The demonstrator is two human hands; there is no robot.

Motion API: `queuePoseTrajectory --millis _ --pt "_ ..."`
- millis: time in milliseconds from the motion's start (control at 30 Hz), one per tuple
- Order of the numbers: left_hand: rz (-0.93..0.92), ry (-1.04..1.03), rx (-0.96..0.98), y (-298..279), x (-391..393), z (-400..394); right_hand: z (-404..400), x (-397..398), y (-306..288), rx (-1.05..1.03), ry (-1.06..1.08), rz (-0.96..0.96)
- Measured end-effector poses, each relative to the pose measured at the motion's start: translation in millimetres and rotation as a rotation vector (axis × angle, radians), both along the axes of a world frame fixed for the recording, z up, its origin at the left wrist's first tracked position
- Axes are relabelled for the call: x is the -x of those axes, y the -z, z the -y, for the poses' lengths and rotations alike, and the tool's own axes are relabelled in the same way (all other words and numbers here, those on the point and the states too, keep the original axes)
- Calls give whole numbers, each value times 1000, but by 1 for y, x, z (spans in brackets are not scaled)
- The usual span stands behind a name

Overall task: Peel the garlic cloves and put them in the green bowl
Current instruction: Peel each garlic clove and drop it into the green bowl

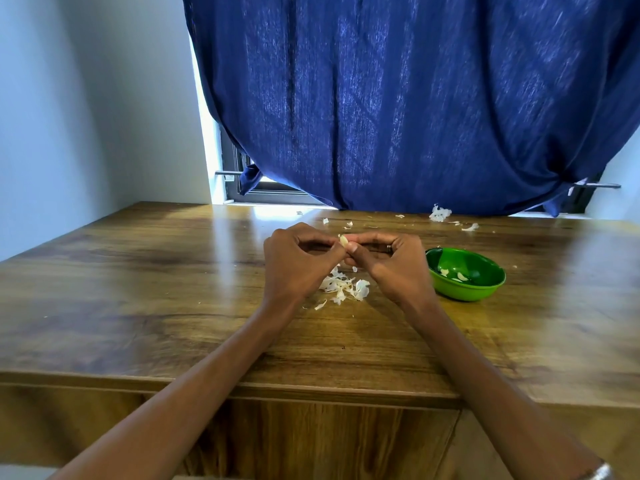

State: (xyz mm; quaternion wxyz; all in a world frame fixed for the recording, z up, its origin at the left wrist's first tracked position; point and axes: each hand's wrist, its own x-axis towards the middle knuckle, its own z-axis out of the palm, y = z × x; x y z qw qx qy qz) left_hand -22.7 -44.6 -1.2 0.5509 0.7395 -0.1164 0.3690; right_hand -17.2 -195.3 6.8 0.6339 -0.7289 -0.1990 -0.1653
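Both hands are up over the middle of the wooden surface [145,271], and between them sits one garlic clove [344,241], small and pale, only its top showing above the fingertips. The left hand [298,265] has its fingers curled in, thumb and forefinger pinching the clove from its side; the right hand [391,263] mirrors it, fingers bent, thumb tip pressed at the clove's near face. How much skin is on that clove is hard to say, since the fingers cover most of it. A ring glints on a right-hand finger, partly hidden. Directly under the hands lies a heap of peels [343,287], white papery scraps, the left edge of it masked by the left wrist. Off to the right, just beside the right hand but not touching it, stands the green bowl [485,289], upright on the surface, with a few pale pieces in its bottom; they look like peeled cloves, though they are too small to count with certainty. Farther back, near the surface's far edge, more scraps [440,213] are scattered, one larger clump and some flecks. Behind hangs a blue curtain [398,98], draped across a window whose frame peeks out at the lower left. At the bottom right corner something silvery on the right forearm is cut off by the frame.
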Motion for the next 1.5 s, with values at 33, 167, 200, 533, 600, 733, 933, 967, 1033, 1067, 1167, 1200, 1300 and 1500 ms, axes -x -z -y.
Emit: queuePoseTrajectory --millis 33,167,200,533,600,733,933,967,1033,1067,1167,1200,1300,1500 --pt "7 5 -5 0 0 0 0 0 0 3 2 6" --pt "12 15 -8 0 0 0 0 0 0 2 -1 10" --pt "9 11 -6 0 0 0 0 0 0 6 -1 13" --pt "-5 7 -2 1 -1 -1 0 3 -1 6 -5 15" --pt "-15 1 7 1 -2 -2 -1 3 0 17 -3 17" --pt "-24 26 31 2 -4 -3 -1 3 0 -14 -21 -2" --pt "-29 54 35 2 -3 -2 -1 1 1 -31 -11 -6" --pt "-34 55 36 2 -3 -2 -1 1 1 -26 -6 -5" --pt "-44 48 37 2 -4 -2 -1 1 1 -13 -3 -5" --pt "-48 43 39 2 -4 -2 -1 1 1 -7 -4 -5" --pt "-43 48 43 3 -4 -3 -1 1 1 -8 -7 1" --pt "-39 54 42 3 -3 -3 -1 1 1 -14 -8 4" --pt "-44 64 43 3 -3 -3 0 1 0 -28 -8 2" --pt "-56 55 21 3 -4 -4 -1 0 2 -6 10 2"
